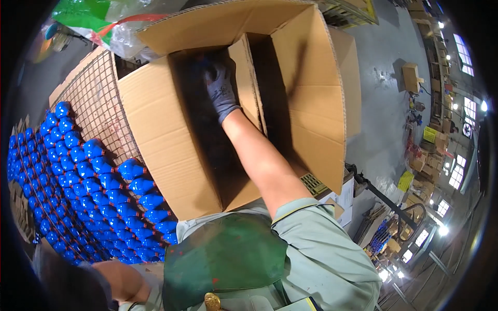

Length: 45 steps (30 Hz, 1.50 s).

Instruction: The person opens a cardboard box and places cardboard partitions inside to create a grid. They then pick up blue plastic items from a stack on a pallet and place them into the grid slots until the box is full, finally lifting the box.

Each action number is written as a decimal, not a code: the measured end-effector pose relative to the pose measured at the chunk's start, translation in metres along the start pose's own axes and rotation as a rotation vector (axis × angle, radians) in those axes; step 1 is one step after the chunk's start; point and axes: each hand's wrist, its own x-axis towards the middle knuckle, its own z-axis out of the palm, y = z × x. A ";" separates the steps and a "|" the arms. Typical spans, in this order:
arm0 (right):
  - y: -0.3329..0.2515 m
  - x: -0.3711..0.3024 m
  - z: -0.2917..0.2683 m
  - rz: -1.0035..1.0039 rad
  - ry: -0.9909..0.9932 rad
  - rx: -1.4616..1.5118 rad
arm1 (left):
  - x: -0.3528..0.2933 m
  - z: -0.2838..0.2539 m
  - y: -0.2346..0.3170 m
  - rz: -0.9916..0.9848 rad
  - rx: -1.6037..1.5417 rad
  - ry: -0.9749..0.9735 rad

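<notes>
My right hand [222, 92], in a grey glove, reaches deep into an open cardboard box [150, 129]. Its fingers bend down into the shadow beside an upright cardboard divider [244, 78]. A faint blue and red glint shows at the fingertips, too dark to name. At the lower left, my left forearm points outward, ending in a dark, blurred left hand [65, 280] whose fingers I cannot make out. Near it, rows of glossy blue bulb-shaped pieces [109, 181] with reddish tips lie on a wire mesh rack [104, 93].
Raised flaps surround the box opening. Clear plastic sheeting with green and red print [124, 26] lies beyond it. A metal handle bar [389, 199] stands to the right, past a white carton [345, 199]. Farther off, a brown carton [411, 78] sits on the grey floor.
</notes>
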 end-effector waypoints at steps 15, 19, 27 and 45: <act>-0.025 0.025 0.041 -0.380 -0.623 -0.700 | -0.343 0.065 -0.279 -1.430 0.827 -0.601; 0.007 0.020 0.039 -0.236 -0.480 -0.605 | -0.344 0.057 -0.311 -1.404 0.696 -0.542; -0.138 -0.063 -0.008 -0.089 0.174 0.474 | -0.236 0.017 -0.195 -1.457 -0.951 0.047; -0.015 -0.032 -0.152 -0.165 0.240 0.791 | -0.138 0.374 -0.047 -0.089 0.350 -1.631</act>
